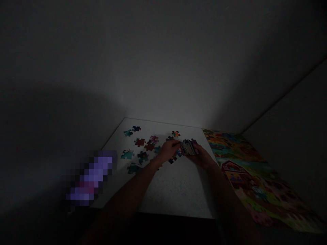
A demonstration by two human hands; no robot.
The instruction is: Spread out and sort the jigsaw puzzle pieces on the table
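Observation:
In dim light, a stack of jigsaw puzzle pieces (pixel 187 147) is gripped on edge in my right hand (pixel 203 156), whose fingers wrap its right side and underside. My left hand (pixel 169 150) reaches in from the left, thumb and fingers drawn together at the stack's left edge. Whatever lies between those fingertips is too dark to make out. Loose puzzle pieces lie apart on the white table (pixel 176 194), among them a brown piece (pixel 140 142), a pink piece (pixel 154 139) and a teal piece (pixel 127 154). Several more are partly hidden behind my left hand and forearm.
A colourful farm-scene picture (pixel 245 180) with a red barn lies along the table's right side. At the left edge is a pixelated purple area (pixel 95 173). Pale walls (pixel 158 68) rise behind the table.

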